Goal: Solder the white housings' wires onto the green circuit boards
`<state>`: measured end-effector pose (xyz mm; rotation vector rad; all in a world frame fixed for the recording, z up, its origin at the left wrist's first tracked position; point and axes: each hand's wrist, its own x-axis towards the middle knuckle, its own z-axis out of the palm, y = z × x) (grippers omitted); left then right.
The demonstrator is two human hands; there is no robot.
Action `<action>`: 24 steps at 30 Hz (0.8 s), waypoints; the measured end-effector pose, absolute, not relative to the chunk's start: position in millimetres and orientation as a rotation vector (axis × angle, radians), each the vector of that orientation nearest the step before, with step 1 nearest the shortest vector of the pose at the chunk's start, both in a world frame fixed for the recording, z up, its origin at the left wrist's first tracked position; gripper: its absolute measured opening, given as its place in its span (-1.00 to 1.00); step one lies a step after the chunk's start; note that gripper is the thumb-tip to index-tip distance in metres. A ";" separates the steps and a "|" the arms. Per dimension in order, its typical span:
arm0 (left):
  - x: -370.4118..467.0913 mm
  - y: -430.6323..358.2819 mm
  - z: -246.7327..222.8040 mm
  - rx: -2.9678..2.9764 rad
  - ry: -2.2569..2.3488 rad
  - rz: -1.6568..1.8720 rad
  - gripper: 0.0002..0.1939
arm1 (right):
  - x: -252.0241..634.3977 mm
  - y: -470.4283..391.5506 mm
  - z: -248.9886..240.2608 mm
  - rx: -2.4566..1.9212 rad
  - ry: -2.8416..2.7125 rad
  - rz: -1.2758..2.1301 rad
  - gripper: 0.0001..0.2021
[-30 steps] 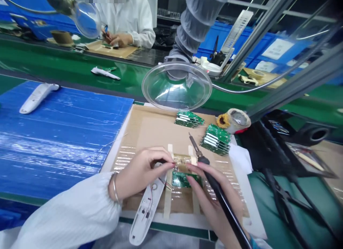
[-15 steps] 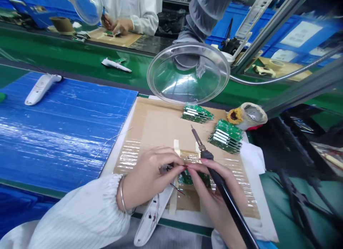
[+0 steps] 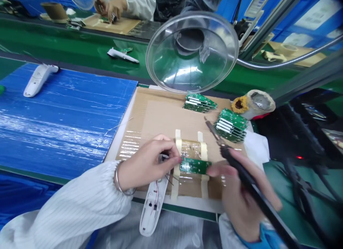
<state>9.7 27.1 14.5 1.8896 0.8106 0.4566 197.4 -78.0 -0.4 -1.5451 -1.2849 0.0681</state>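
My left hand is closed in a pinch at the left end of a small green circuit board; a thin wire seems to be between thumb and forefinger, mostly hidden. Beneath this hand lies a white plastic housing, open side up, with thin red and dark wires inside. My right hand, blurred, grips a soldering iron by its black handle, the tip pointing up and left above the cardboard. Its thumb or a finger is close to the board's right end. The board lies between two strips of cream tape.
Two stacks of green boards stand on the cardboard. A magnifier lens hangs above them. A tip-cleaning holder is at right, near pliers. Another white housing lies on the blue sheet. A co-worker's hands work opposite.
My right hand has moved right and away from my left, carrying the soldering iron. The green board is now in plain view. My left hand keeps its pinch.
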 end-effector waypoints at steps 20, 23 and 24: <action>16.7 27.5 26.9 2.208 0.894 0.250 -0.91 | 215.8 -74.7 -6.6 -1.268 -1.388 0.141 -0.89; 17.0 26.2 28.1 2.217 0.910 0.242 -0.91 | 215.2 -77.1 -5.7 -1.262 -1.390 0.153 -0.89; 17.1 25.7 28.5 2.223 0.912 0.243 -0.90 | 215.1 -78.1 -4.9 -1.270 -1.396 0.166 -0.89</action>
